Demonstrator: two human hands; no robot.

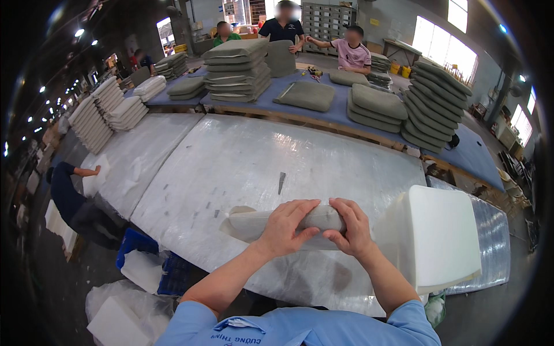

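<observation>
Head view looks down on a long worktable (242,161) wrapped in clear plastic sheeting, and every place below is given from that table. At its near edge, the left hand (285,226) and the right hand (349,228) press together on a pale grey fabric cover (254,224) that lies rolled into a tube along the edge. Both hands curl around the roll, fingers bent over its top and thumbs tucked below, so each has a firm grasp on the cloth; neither is spread flat. The roll looks tight under the hands, while its left end is looser and flares open, so by my judgement the rolling or bunching of the cover is partly done and the left part is yet to be gathered. Just beside the roll, on the table's right end, a thick white foam block (435,236) rests bare, with no cover on it. Across the table's far side, stacks of finished grey-green cushions (236,72) stand on a blue-topped bench (323,112), where other people are working. Left of the table, another person in dark blue (72,199) bends low beside white foam pieces.
</observation>
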